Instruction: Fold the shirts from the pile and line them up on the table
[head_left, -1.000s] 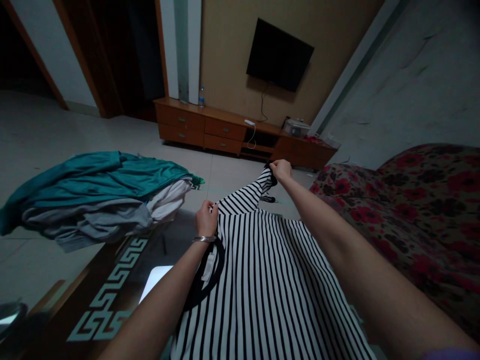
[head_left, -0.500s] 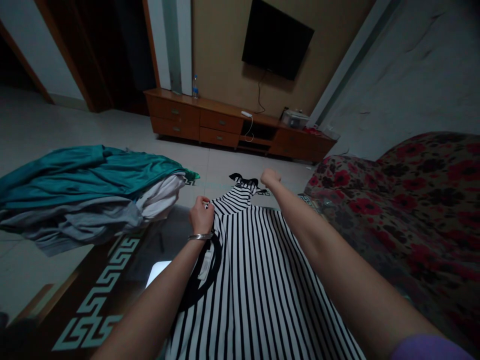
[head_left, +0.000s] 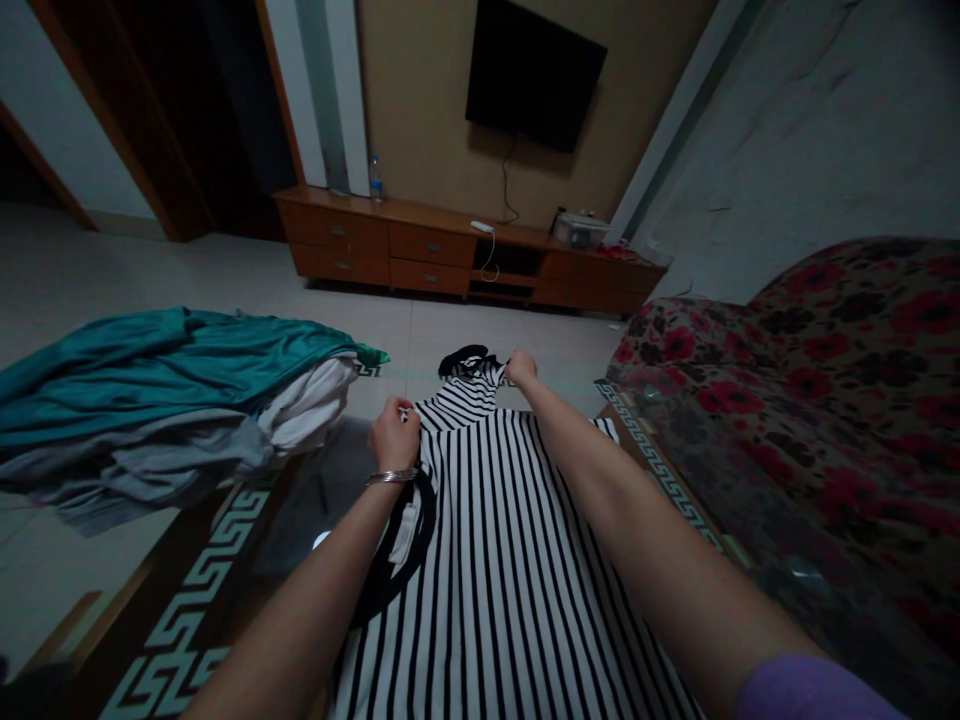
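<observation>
A black-and-white striped shirt [head_left: 495, 530] lies spread on the glass-topped table, its black neckline and white label facing left. My left hand [head_left: 395, 435], with a silver bangle at the wrist, is closed on the cloth at the shoulder near the neckline. Farther off, my right hand [head_left: 522, 368] is pinched on the sleeve by its black cuff. Between my hands the sleeve [head_left: 461, 400] points away from me, its stripes running across those of the body. My right forearm covers part of the shirt's right side.
A heap of teal, grey and white clothes [head_left: 172, 370] lies at the table's left. The table's edge [head_left: 199, 585] bears a pale key pattern. A floral sofa [head_left: 840, 400] stands right. Beyond are a wooden TV cabinet [head_left: 352, 235] with a bottle [head_left: 376, 180] and a wall-mounted television [head_left: 536, 75].
My right hand has moved slightly left and toward me, onto the sleeve end. The black cuff has shifted and curled to the left. My left hand keeps its hold; the view has tilted a little.
</observation>
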